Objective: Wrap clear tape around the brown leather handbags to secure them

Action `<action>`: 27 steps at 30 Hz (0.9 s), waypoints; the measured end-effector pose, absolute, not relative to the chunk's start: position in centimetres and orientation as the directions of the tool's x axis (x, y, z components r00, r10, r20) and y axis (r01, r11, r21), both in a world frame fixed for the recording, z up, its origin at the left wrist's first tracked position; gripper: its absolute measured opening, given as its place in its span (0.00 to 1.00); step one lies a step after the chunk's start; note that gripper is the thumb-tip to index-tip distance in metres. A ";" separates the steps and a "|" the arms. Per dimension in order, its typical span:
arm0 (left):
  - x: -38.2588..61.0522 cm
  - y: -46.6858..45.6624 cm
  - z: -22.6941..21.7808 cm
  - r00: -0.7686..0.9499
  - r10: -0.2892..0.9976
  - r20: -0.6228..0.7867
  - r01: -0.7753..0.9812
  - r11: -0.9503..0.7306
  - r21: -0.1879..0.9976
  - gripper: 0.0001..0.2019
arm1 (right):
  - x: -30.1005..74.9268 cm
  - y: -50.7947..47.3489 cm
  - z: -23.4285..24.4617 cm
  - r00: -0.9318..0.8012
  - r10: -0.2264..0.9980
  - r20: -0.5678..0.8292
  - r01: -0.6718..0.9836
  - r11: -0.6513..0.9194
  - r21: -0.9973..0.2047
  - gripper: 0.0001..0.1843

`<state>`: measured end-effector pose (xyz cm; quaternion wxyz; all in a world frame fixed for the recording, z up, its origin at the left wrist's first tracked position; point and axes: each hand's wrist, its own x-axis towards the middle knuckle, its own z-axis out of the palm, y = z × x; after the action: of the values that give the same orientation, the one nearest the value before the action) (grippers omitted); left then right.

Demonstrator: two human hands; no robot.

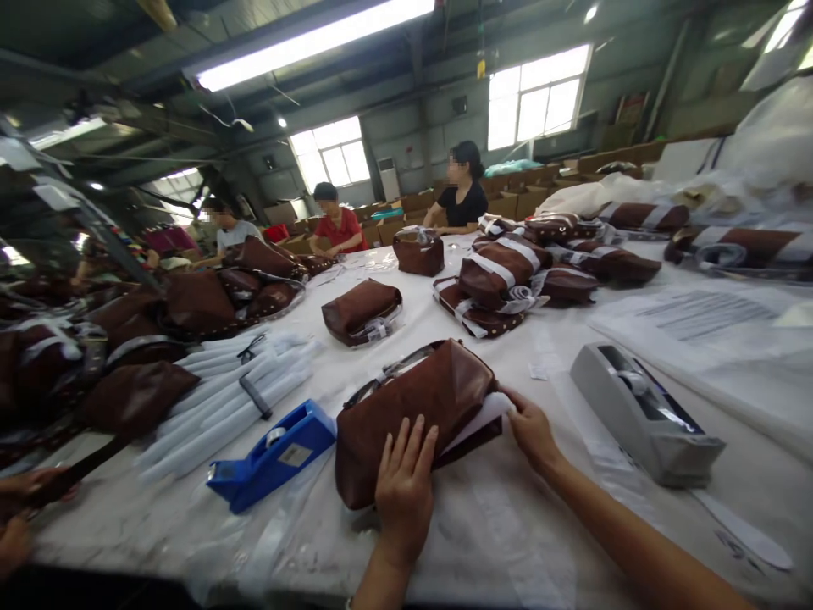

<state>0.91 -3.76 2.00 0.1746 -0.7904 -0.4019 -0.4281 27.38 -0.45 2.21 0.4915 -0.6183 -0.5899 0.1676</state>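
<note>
A brown leather bag [406,402] lies on the white table [508,525] right in front of me. My left hand [404,491] rests flat on its near side, fingers stretched out over the leather. My right hand [530,430] is at the bag's right end, fingers curled onto the white paper [479,417] that sticks out of the bag's opening. What the fingertips pinch is partly hidden.
A blue tape dispenser [273,456] sits left of the bag, a grey one [641,415] to the right. White rolled sheets [235,394] lie at left. Several brown bags [362,309] fill the table's middle and left. Three people work at the far side. Another person's hands [19,508] show at the lower left.
</note>
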 end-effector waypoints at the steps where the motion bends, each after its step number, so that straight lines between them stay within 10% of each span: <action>1: 1.2 -4.0 1.6 0.316 0.473 0.822 0.782 -0.621 0.057 0.30 | 28.4 -0.8 3.0 0.358 0.849 0.388 0.543 0.149 -0.827 0.23; 4: 2.1 -4.7 0.2 0.347 0.437 0.830 0.757 -0.652 0.026 0.28 | 30.0 -1.4 6.3 0.496 0.737 0.458 0.544 0.148 -0.826 0.21; 18: 1.7 -4.8 -0.4 0.400 0.371 0.838 0.698 -0.715 -0.017 0.19 | 27.7 1.5 10.6 -0.073 0.815 0.575 0.811 0.384 -0.441 0.16; 27: 3.1 -4.9 -2.1 0.327 0.257 0.910 0.764 -0.639 -0.094 0.15 | 22.8 10.6 9.8 -0.198 0.980 0.005 0.980 0.198 0.032 0.11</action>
<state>3.11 -4.91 -2.07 0.2661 -0.7698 -0.3313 -0.4762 22.85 10.60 9.80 -0.0085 -0.6333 -0.7738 -0.0140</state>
